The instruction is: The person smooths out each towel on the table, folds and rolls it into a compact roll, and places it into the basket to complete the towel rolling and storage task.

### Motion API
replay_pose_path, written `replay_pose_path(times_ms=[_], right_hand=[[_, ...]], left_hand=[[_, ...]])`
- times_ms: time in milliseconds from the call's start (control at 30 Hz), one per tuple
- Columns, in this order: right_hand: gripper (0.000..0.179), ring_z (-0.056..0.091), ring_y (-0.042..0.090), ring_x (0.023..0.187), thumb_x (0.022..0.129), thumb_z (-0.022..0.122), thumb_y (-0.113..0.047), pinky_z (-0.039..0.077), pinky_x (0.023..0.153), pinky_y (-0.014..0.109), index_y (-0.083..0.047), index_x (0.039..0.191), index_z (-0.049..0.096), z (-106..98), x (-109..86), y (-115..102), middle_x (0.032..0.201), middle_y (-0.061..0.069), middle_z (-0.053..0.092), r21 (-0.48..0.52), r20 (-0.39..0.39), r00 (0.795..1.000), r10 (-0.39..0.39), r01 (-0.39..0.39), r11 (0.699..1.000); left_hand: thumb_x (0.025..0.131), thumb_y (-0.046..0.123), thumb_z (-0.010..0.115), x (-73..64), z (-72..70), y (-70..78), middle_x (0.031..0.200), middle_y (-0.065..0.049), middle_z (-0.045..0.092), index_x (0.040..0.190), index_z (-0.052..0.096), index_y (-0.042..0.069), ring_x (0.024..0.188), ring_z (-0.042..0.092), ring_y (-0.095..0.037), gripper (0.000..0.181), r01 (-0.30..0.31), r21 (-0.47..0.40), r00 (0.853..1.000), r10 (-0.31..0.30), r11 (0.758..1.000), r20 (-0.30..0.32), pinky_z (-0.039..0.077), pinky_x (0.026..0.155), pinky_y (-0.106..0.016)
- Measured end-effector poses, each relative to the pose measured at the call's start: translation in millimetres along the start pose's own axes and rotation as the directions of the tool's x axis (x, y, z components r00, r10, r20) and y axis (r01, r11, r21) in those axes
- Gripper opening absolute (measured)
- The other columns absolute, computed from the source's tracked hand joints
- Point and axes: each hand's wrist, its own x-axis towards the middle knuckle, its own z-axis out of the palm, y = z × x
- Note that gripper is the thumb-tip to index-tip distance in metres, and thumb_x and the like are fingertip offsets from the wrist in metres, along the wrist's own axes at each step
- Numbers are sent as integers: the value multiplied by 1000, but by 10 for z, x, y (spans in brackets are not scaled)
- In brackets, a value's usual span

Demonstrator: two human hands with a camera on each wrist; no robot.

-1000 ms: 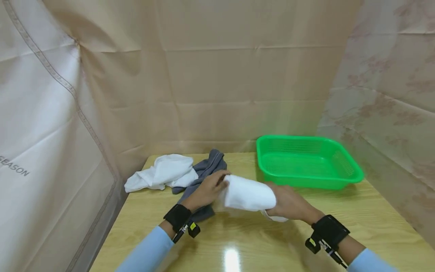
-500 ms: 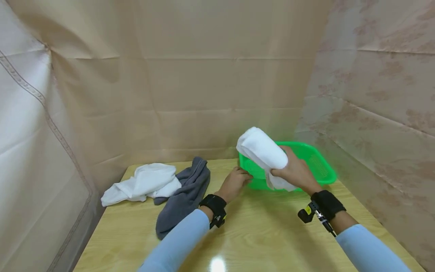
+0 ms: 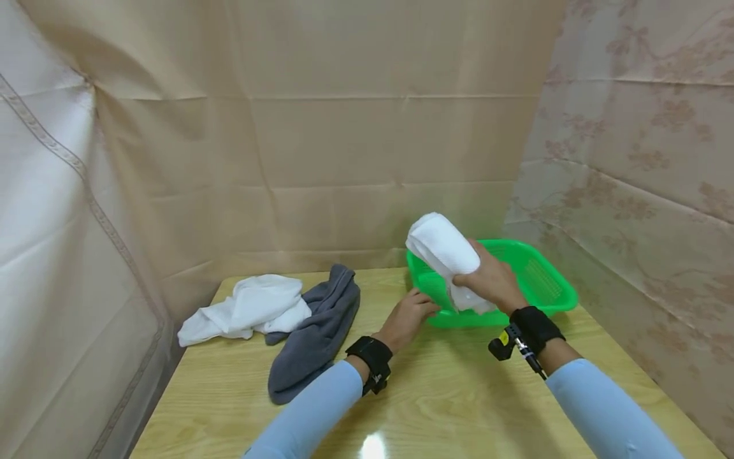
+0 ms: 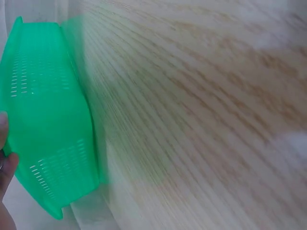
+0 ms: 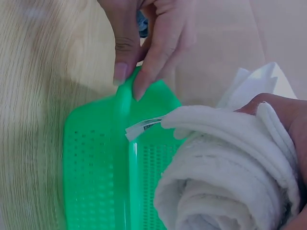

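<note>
My right hand [image 3: 493, 280] grips a rolled white towel [image 3: 444, 245], holding it tilted over the green plastic basket [image 3: 539, 280]. The roll's coiled end faces the right wrist view, and a small white label [image 5: 143, 128] sticks out from a loose edge. At the basket's near left corner is my left hand [image 3: 404, 322]; its thumb and fingers pinch the rim, as the right wrist view shows. Only some fingertips [image 4: 9, 163] of that hand show in the left wrist view, beside the basket's slotted wall.
On the left of the wooden table [image 3: 447, 408] lie a crumpled white cloth [image 3: 258, 306] and a dark grey cloth [image 3: 315, 338], partly overlapping. A beige curtain [image 3: 321, 140] hangs behind, and a floral one [image 3: 642, 159] borders the right side.
My right hand has carried the rolled towel from mid-table up over the basket. My left hand has let go of the towel and moved right onto the basket's rim.
</note>
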Motion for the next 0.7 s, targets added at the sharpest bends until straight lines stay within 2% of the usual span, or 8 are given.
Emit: replay_pose_path(times_ms=[300,500,700], right_hand=[[91,65,40,95,86,76,-31,49,59,38,-20,164,28,91,88,-52,137,22,58,-12,-16,1000,19,-20,1000],[91,63,43,101,85,76,-31,48,63,42,-16,162,31,65,126,-1,137,25,58,-43,-34,998,48,-49,998],[88,63,47,102,86,75,-32,49,68,48,-11,160,33,16,147,148,135,28,59,-90,-51,995,87,-91,992]], left_hand=[[94,10,75,36,18,16,103,-1,71,104,81,10,99,61,-16,12,-10,-16,999,10,1000,-33,48,88,-16],[94,15,77,92,52,70,100,3,72,103,82,16,96,61,-12,11,-4,51,999,6,999,-36,48,84,-13],[94,18,76,109,75,90,98,5,72,104,82,18,91,59,-11,12,-21,100,999,24,995,-28,47,81,-13]])
